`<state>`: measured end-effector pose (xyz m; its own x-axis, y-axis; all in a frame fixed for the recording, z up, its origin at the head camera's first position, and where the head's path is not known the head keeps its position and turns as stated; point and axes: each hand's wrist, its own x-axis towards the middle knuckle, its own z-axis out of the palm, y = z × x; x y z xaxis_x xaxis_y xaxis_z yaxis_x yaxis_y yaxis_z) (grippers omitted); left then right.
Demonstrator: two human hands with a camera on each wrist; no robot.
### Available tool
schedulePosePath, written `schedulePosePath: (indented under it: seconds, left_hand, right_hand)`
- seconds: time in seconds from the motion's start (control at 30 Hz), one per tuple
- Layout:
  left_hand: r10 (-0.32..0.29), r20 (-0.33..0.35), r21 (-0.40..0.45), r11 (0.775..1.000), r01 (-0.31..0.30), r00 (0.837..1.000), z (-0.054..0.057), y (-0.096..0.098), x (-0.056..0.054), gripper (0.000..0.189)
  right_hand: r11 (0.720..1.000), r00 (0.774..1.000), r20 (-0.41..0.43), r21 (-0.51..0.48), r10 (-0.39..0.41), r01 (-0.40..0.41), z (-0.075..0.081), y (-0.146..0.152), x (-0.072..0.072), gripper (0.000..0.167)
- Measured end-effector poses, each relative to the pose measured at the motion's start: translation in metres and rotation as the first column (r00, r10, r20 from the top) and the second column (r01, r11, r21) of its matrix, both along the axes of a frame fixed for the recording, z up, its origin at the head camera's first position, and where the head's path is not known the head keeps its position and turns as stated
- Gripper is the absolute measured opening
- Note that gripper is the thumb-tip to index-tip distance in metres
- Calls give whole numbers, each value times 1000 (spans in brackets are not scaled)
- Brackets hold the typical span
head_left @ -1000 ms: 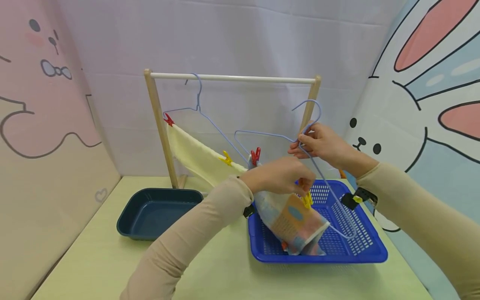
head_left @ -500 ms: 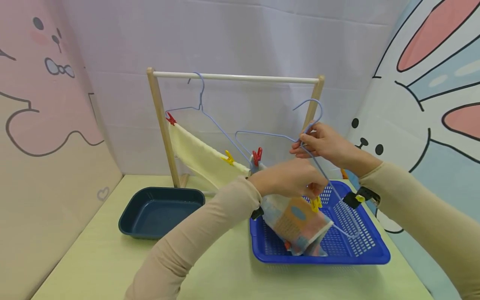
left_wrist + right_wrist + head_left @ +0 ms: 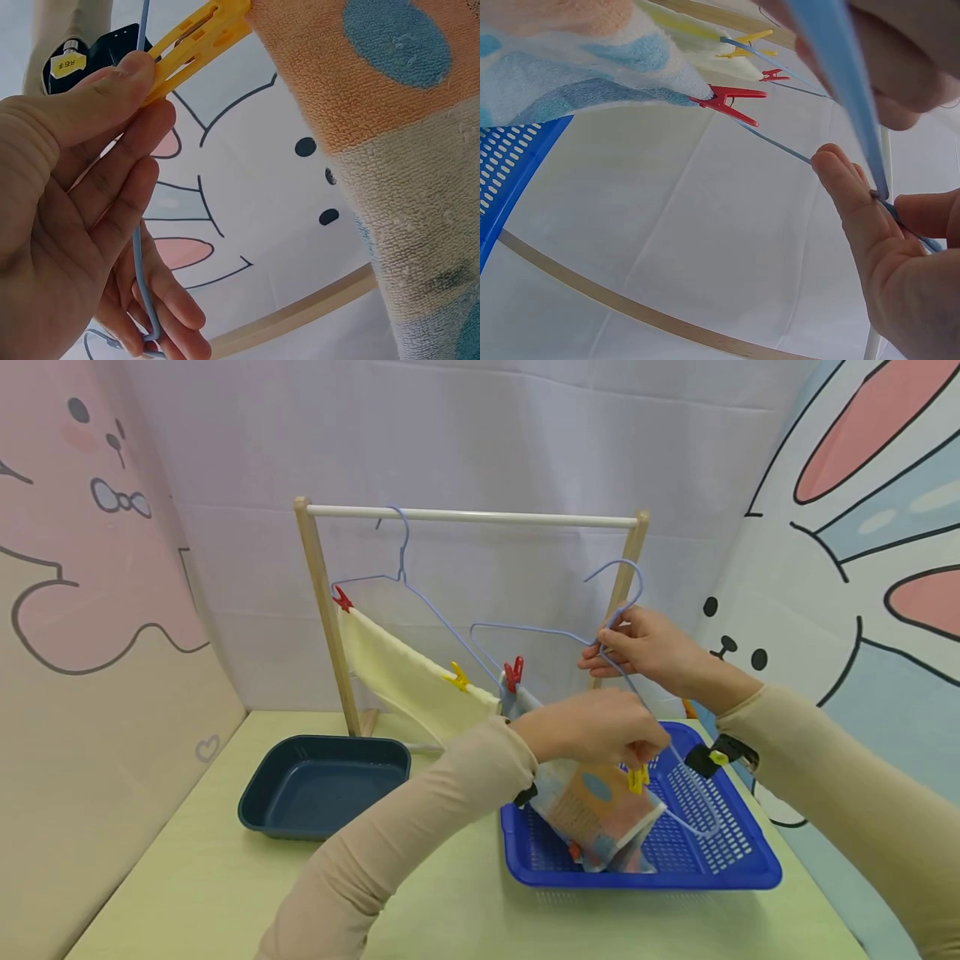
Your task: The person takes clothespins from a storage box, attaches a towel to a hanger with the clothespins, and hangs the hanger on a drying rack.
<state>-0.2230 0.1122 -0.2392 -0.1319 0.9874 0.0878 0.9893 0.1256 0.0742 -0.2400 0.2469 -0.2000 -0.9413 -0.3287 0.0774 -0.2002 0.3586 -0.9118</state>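
My left hand (image 3: pixel 600 727) pinches a yellow clothespin (image 3: pixel 199 49) between thumb and index finger, its far end right at the edge of a patterned towel (image 3: pixel 405 157). With thumb and fingers, my right hand (image 3: pixel 652 647) holds the neck of a blue wire hanger (image 3: pixel 640 578), its hook pointing up. One corner of that towel is fastened to the hanger by a red clothespin (image 3: pixel 731 101); the rest droops over the blue basket. In the head view, my left hand hides part of the towel's upper edge.
Another blue hanger (image 3: pixel 402 547) hangs on the rack's white rail (image 3: pixel 480 516), carrying a yellow towel (image 3: pixel 405 672) with red and yellow clothespins. A blue perforated basket (image 3: pixel 645 878) stands below my hands. At left sits a dark teal tray (image 3: pixel 322 835).
My left hand has moved a little to the right along the towel's upper edge, with the yellow clothespin. The right hand stays at the hanger's neck.
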Motion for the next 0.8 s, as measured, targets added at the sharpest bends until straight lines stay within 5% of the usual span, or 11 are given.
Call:
schedulePosePath:
  seconds: [0.8]
  left_hand:
    - [-32,-24,6,999,32,999,-8,3,0,30]
  right_hand:
    - [1000,1000,24,-13,4,-4,-2,2,-1,18]
